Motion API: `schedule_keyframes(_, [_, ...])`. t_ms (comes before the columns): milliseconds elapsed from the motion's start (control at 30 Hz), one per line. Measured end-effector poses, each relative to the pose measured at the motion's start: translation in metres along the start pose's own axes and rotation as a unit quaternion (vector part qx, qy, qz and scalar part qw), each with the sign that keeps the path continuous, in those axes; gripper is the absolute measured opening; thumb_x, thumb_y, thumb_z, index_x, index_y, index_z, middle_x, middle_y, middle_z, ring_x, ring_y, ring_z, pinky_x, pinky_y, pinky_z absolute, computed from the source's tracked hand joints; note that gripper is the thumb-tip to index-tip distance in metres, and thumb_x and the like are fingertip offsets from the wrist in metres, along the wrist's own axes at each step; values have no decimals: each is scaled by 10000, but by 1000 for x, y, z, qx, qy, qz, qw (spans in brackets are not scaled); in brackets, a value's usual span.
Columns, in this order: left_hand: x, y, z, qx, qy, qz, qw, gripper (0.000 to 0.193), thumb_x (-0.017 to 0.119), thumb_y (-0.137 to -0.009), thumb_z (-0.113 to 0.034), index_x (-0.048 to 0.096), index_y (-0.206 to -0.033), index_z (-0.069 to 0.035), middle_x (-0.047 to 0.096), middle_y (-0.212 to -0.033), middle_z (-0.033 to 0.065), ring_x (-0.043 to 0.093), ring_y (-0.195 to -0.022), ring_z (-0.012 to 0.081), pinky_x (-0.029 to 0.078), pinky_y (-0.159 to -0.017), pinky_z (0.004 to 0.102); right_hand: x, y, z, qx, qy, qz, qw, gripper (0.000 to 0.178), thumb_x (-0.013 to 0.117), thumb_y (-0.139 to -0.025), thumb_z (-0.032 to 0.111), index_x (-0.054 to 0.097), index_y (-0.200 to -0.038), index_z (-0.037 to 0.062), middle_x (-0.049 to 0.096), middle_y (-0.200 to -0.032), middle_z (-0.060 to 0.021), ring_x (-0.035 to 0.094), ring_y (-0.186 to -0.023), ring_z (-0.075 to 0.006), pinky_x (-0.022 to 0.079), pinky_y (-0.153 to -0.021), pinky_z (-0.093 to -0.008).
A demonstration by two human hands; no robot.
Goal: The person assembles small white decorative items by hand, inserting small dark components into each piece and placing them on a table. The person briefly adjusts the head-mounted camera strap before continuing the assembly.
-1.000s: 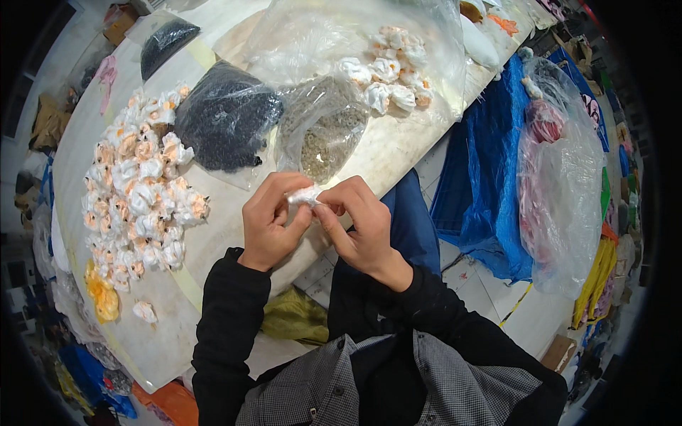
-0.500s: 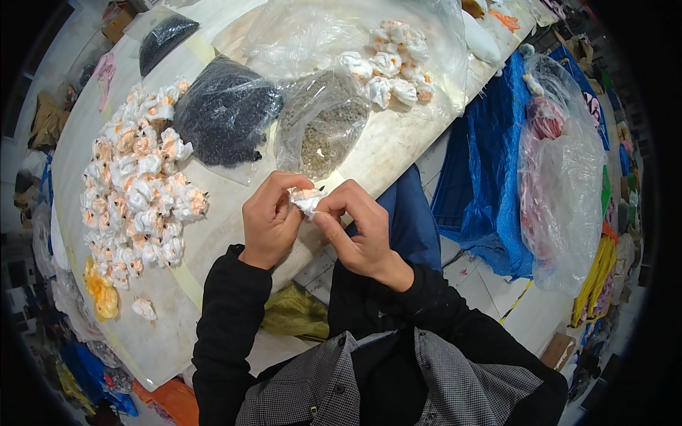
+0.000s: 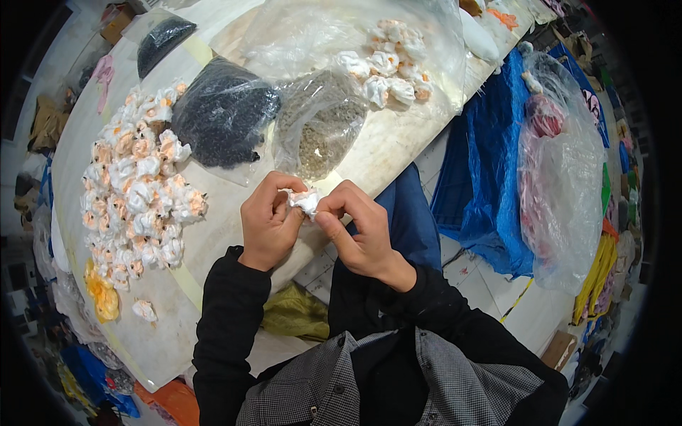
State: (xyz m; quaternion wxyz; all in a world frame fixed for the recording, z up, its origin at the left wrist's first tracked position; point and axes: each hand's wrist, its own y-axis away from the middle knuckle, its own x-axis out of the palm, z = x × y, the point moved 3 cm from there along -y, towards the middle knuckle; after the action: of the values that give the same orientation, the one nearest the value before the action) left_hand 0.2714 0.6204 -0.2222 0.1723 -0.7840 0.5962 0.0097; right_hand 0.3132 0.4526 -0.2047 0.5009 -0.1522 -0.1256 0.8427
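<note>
Between my two hands is a small white and peach plush piece (image 3: 304, 201), shaped like a bunched fabric flower. My left hand (image 3: 272, 219) pinches its left side with thumb and fingers. On the other side my right hand (image 3: 360, 226) has thumb and forefinger closed on its edge. Just beyond my hands lies a clear bag of small tan pieces (image 3: 320, 138). Left of that is a bag of small black pieces (image 3: 226, 110). A large heap of similar white and peach pieces (image 3: 138, 188) covers the table's left part, and a single piece (image 3: 144, 309) lies apart below it.
More white and orange pieces (image 3: 387, 64) sit on clear plastic at the far side of the table (image 3: 234, 206). A yellow piece (image 3: 101, 291) lies near the left edge. Right of the table stands a blue-lined container (image 3: 476, 170) beside a large clear bag (image 3: 565, 192).
The small dark tip that stuck up from the held piece no longer shows, and the piece has turned slightly. My hands stay nearly in place, both still gripping it.
</note>
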Motion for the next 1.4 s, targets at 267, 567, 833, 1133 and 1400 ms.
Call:
schedule_keyframes(267, [4, 3, -3, -15, 57, -21, 998, 246, 567, -885, 144, 591, -1091, 10, 642, -971, 28, 545, -727, 21, 432, -612, 202, 3, 2, 1, -61, 41, 0, 997, 88, 735, -919, 47, 669, -964, 8, 604, -834, -99, 577, -627, -193, 451, -576, -298])
schedule_keyframes(567, [7, 5, -1, 1, 53, -8, 999, 278, 549, -894, 148, 649, -1119, 18, 660, -960, 54, 566, -781, 57, 437, -645, 213, 15, 5, 9, -80, 71, -3, 994, 128, 739, -901, 47, 647, -988, 27, 586, -857, -122, 606, -649, -293, 474, -572, -364])
schedule_keyframes(833, [-1, 0, 1, 27, 58, 4, 998, 242, 601, -903, 107, 711, -1097, 15, 649, -992, 62, 585, -841, 97, 436, -706, 226, 4, -9, 10, -70, 59, 55, 994, 63, 690, -932, 57, 667, -988, 38, 597, -853, -127, 616, -706, -320, 495, -630, -378])
schedule_keyframes(1133, [1, 1, -4, -10, 173, -1, 985, 202, 753, -901, -14, 665, -1083, -6, 644, -1021, 53, 623, -933, 129, 493, -833, 265, -5, -25, -24, 163, -145, 67, 974, 168, 727, -998, 150, 736, -1060, -6, 694, -865, -8, 577, -720, -45, 456, -641, -222])
schedule_keyframes(1400, [1, 2, 8, 4, 196, -5, 981, 313, 580, -962, 114, 559, -1260, 19, 623, -1147, 62, 661, -928, 104, 536, -789, 246, -8, -28, -24, 256, -306, 120, 909, 158, 723, -1001, 157, 707, -994, -1, 673, -840, 20, 571, -709, -35, 461, -643, -217])
